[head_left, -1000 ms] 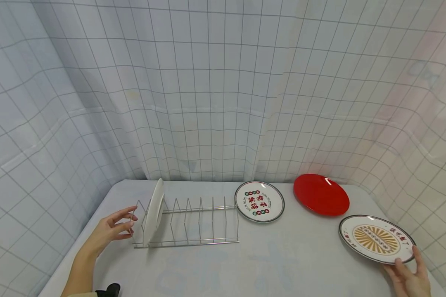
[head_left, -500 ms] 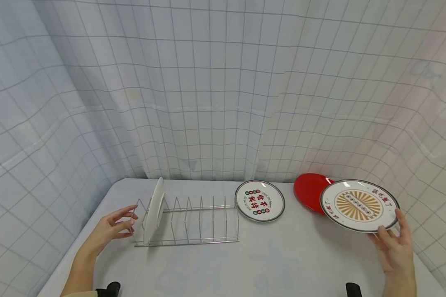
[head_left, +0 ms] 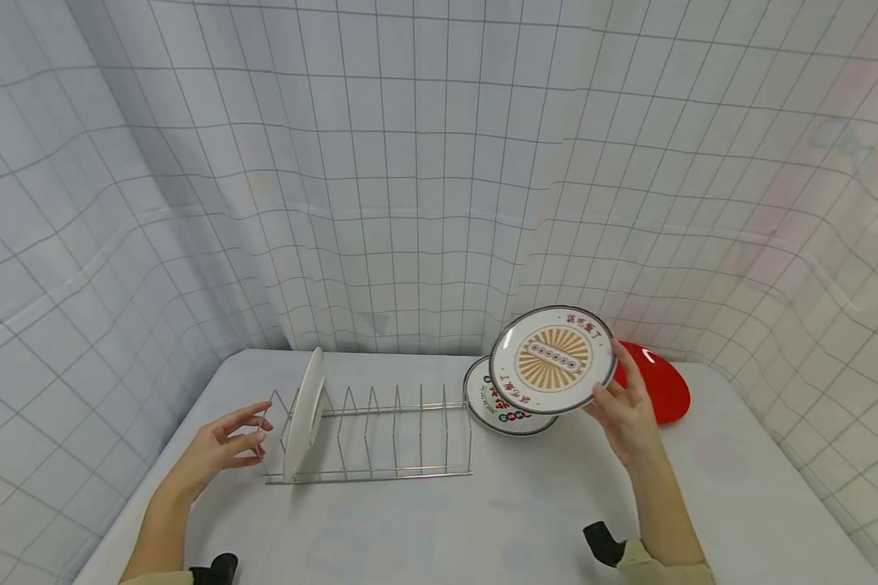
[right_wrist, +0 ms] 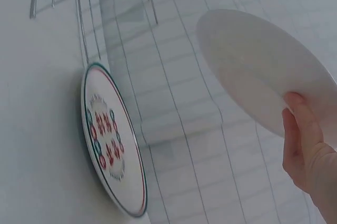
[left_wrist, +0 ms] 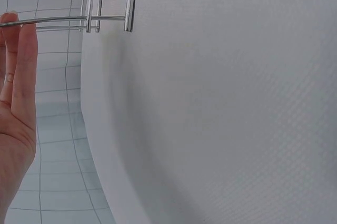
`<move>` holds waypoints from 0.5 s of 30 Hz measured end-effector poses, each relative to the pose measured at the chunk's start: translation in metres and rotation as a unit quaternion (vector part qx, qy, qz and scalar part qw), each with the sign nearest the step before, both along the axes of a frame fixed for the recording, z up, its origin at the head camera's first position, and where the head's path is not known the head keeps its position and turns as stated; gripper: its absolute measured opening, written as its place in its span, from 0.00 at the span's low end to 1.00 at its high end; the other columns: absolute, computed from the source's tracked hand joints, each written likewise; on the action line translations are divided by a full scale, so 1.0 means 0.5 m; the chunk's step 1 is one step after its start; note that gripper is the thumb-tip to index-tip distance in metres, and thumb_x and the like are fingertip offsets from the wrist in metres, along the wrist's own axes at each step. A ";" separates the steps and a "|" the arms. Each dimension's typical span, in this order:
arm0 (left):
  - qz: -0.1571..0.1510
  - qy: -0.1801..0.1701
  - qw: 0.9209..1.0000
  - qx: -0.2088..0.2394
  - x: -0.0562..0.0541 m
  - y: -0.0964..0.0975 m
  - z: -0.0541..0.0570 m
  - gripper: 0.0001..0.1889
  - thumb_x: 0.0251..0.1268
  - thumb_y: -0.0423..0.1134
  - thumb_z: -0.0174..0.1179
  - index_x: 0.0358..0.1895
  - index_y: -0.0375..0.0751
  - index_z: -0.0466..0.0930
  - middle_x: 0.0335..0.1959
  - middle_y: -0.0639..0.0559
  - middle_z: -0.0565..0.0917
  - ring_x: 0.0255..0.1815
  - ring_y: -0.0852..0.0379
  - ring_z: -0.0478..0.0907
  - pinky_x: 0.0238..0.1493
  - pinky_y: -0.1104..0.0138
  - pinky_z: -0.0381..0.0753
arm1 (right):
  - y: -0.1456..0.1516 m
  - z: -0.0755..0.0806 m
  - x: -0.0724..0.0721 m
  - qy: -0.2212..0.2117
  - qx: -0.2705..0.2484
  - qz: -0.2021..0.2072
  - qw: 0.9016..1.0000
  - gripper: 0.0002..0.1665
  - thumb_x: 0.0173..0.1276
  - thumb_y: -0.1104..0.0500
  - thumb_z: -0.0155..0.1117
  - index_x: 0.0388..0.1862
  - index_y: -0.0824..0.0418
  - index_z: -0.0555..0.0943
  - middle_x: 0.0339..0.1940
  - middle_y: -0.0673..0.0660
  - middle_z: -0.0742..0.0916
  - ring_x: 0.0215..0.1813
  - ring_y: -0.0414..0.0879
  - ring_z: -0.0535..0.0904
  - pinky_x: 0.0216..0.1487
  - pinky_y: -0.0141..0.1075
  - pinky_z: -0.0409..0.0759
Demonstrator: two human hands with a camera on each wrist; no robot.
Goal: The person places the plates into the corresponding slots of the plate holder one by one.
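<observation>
- Hands first: your right hand [head_left: 625, 414] grasps the sunburst plate [head_left: 554, 360] by its right edge, and the right wrist view shows fingers against its underside.
- Your left hand [head_left: 215, 447] has its fingertips on the end wire of the rack [head_left: 380, 478]; whether they pinch it or merely touch, I cannot tell.
- You have the sunburst plate up off the table [head_left: 439, 536], tilted, printed face toward you. From the head it overlaps the lettered plate [head_left: 488, 406], but your right wrist view shows the two apart.
- Relation that counts most, in my judgement: the sunburst plate sits to the right of the rack and higher. Your rack's long axis runs left to right, while its slots run front to back, so the plate's broad face lies across the slots rather than along them.
- Your right hand is nearer the rack's right end; your left is at its left end, beside the white plate [head_left: 306, 418], which stands on edge in a slot there.
- On the table, you have the lettered plate just beside the rack's right end, and the red plate [head_left: 662, 386] farther right, partly behind your right hand.
</observation>
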State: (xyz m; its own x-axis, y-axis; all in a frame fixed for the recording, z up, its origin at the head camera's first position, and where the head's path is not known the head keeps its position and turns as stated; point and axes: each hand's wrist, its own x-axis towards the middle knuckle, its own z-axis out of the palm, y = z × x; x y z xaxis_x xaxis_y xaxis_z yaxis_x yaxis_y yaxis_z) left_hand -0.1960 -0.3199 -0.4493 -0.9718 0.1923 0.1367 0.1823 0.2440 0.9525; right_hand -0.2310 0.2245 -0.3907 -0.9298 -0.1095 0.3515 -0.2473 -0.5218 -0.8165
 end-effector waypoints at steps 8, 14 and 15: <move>0.002 -0.006 1.000 0.000 0.001 0.001 0.001 0.24 0.67 0.31 0.51 0.65 0.39 0.63 0.42 0.58 0.77 0.32 0.60 0.79 0.37 0.65 0.81 | -0.161 0.024 -0.018 -0.045 0.052 0.060 0.996 0.40 0.64 0.75 0.50 0.71 0.51 0.53 0.56 0.61 0.70 0.46 0.45 0.76 0.42 0.35 0.80; 0.004 -0.010 1.000 -0.001 0.000 0.000 0.001 0.25 0.67 0.31 0.51 0.66 0.33 0.59 0.42 0.61 0.76 0.33 0.59 0.79 0.37 0.65 0.81 | -0.271 0.042 -0.014 -0.067 0.075 0.099 0.990 0.42 0.62 0.76 0.51 0.71 0.51 0.54 0.44 0.58 0.73 0.39 0.43 0.77 0.39 0.34 0.79; 0.004 -0.011 1.000 0.000 0.001 0.000 0.001 0.25 0.67 0.31 0.51 0.66 0.32 0.59 0.42 0.61 0.76 0.33 0.59 0.79 0.37 0.65 0.81 | -0.287 0.044 -0.013 -0.068 0.083 0.105 0.989 0.42 0.61 0.75 0.52 0.71 0.51 0.54 0.44 0.57 0.73 0.39 0.42 0.77 0.39 0.34 0.79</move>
